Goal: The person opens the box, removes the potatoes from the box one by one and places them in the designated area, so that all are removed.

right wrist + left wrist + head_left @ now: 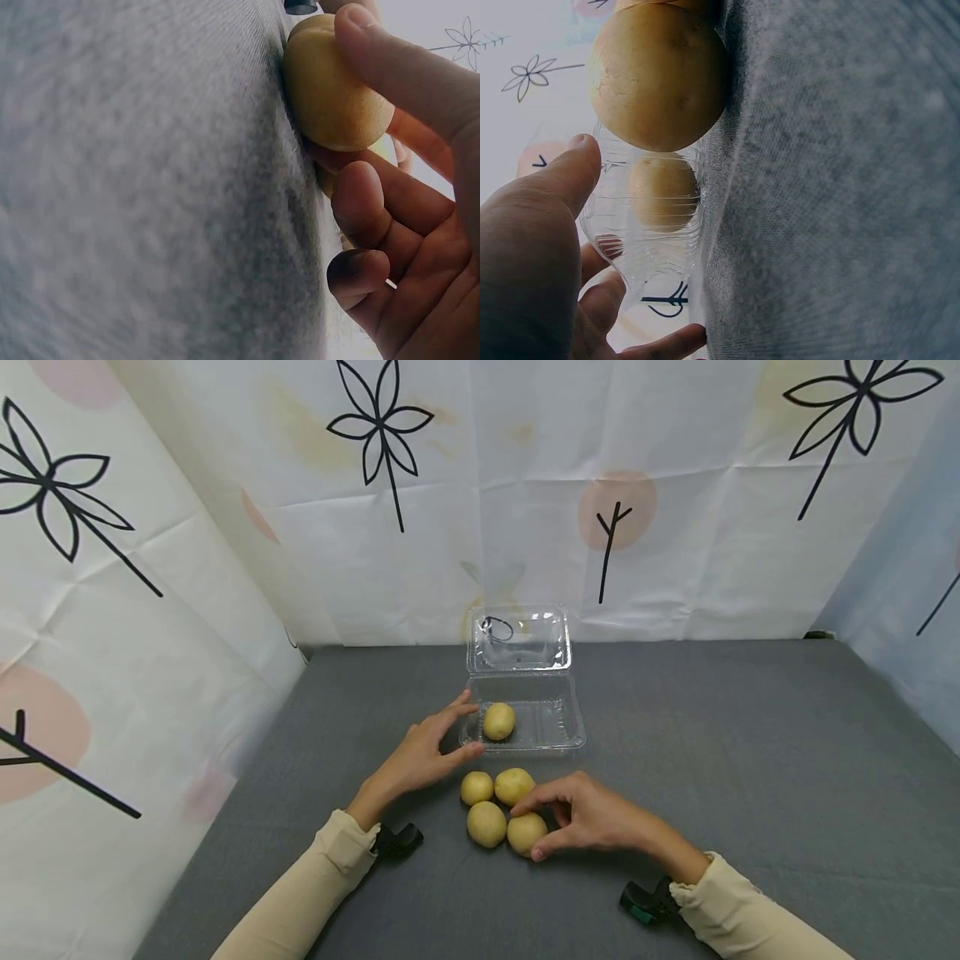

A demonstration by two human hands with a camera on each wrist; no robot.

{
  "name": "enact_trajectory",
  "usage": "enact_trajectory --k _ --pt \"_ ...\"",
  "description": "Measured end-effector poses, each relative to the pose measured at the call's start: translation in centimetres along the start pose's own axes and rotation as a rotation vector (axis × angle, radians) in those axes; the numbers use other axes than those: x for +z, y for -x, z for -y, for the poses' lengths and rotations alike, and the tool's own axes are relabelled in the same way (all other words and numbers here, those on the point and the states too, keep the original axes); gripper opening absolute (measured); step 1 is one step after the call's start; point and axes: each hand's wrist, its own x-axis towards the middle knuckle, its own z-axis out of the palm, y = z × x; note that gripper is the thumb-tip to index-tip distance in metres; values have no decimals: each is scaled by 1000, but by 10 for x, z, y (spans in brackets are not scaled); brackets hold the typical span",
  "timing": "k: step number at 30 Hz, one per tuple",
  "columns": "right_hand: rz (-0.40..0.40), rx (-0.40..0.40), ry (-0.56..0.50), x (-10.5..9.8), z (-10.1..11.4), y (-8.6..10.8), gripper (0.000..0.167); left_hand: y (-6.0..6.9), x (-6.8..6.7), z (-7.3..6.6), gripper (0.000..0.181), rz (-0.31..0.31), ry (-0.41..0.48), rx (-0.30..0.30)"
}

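A clear plastic clamshell container [542,720] sits on the table with its lid [519,640] raised at the back. One potato [498,722] lies in its left part. My left hand [422,758] is at the container's left front corner, fingers spread and fairly straight along the side, thumb near the front rim. With thumb and curled fingers my right hand [592,814] pinches a potato [334,90] at the front right of a small cluster. Beside it lie three other potatoes: one at front left [486,824], one at back left [477,788] and one at back right [514,786].
A grey cloth covers the table [735,760]. White fabric [525,527] printed with flowers and pale circles hangs behind and at both sides. Dark wrist devices sit on the left wrist [397,841] and the right wrist [649,900].
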Motion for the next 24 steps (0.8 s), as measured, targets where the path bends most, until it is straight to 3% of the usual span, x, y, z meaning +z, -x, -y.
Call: enact_trajectory --k 16,24 --pt "-48 19 46 -3 0 1 44 0 0 0 70 12 7 -3" --pt "-31 60 28 -4 2 0 45 0 1 1 69 3 6 -5"
